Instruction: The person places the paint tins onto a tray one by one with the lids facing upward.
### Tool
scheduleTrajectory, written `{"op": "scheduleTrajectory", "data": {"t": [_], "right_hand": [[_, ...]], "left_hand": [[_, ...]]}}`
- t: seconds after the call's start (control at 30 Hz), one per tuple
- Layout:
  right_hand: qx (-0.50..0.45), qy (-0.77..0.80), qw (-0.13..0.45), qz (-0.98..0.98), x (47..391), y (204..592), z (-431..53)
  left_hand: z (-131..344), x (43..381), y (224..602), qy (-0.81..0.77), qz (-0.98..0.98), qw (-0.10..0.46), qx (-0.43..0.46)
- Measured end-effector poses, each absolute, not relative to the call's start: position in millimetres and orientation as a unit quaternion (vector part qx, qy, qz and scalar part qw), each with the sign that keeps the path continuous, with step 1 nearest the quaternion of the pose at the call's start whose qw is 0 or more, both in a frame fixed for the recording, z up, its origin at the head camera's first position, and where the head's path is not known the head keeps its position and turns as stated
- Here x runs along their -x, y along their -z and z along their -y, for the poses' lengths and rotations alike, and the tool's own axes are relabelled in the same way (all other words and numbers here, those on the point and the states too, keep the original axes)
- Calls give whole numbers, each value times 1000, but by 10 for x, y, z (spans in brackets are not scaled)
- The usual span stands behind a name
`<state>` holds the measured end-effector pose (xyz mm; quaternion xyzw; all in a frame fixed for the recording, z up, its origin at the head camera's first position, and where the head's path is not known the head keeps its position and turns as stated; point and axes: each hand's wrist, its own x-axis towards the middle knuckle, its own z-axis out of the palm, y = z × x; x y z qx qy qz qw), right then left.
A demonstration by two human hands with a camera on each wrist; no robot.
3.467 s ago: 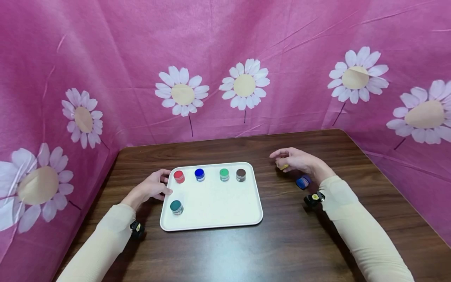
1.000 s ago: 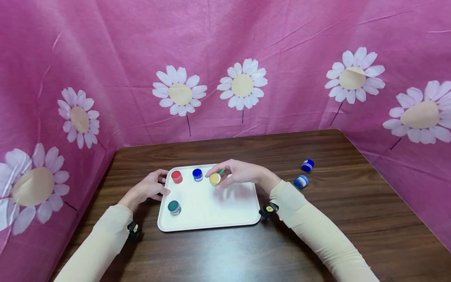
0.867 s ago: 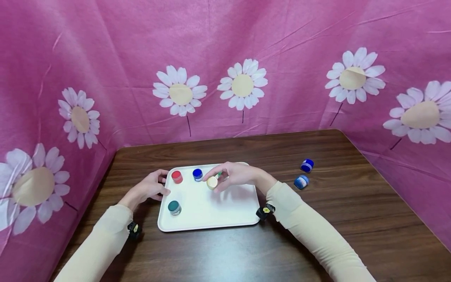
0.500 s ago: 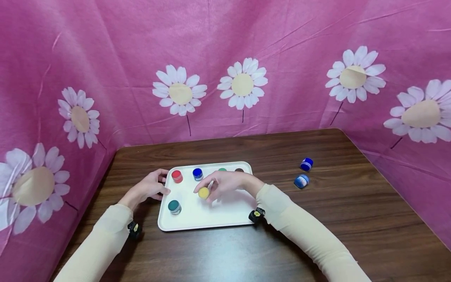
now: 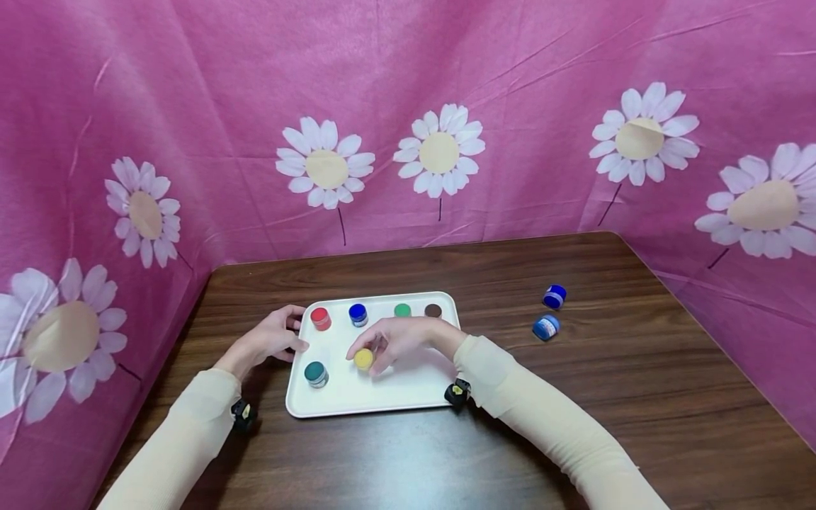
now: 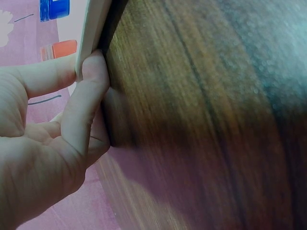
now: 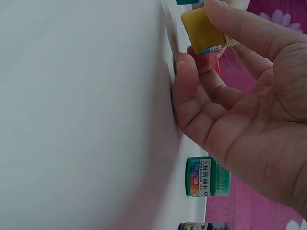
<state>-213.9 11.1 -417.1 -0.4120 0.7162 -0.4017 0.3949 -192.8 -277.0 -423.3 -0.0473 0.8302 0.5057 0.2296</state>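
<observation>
My right hand (image 5: 403,341) pinches a yellow paint jar (image 5: 363,359) between thumb and fingers, low over the middle-left of the white tray (image 5: 395,397). In the right wrist view the yellow jar (image 7: 202,31) looks slightly tilted; whether it touches the tray I cannot tell. My left hand (image 5: 273,336) grips the tray's left edge, and the left wrist view shows its thumb and fingers on the rim (image 6: 93,28). Along the tray's far side stand red (image 5: 320,319), dark blue (image 5: 358,315), green (image 5: 402,312) and brown (image 5: 433,312) jars. A teal jar (image 5: 315,374) is near the front left.
Two more blue jars, a dark one (image 5: 554,297) and a lighter one (image 5: 546,327), lie on the wooden table (image 5: 612,354) right of the tray. A pink flowered cloth (image 5: 382,71) hangs behind and at both sides.
My right hand picked up the yellow jar on the table's right, carried it left over the tray, then lowered it toward the front. The left hand stays on the tray's edge.
</observation>
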Motion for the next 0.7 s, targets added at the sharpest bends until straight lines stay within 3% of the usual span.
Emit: {"op": "scheduleTrajectory", "data": {"t": [0.7], "right_hand": [[408,363,398,-737,2111,4189,-110]], "left_hand": [[2756,1914,4209,-509,-830,224,48]]}}
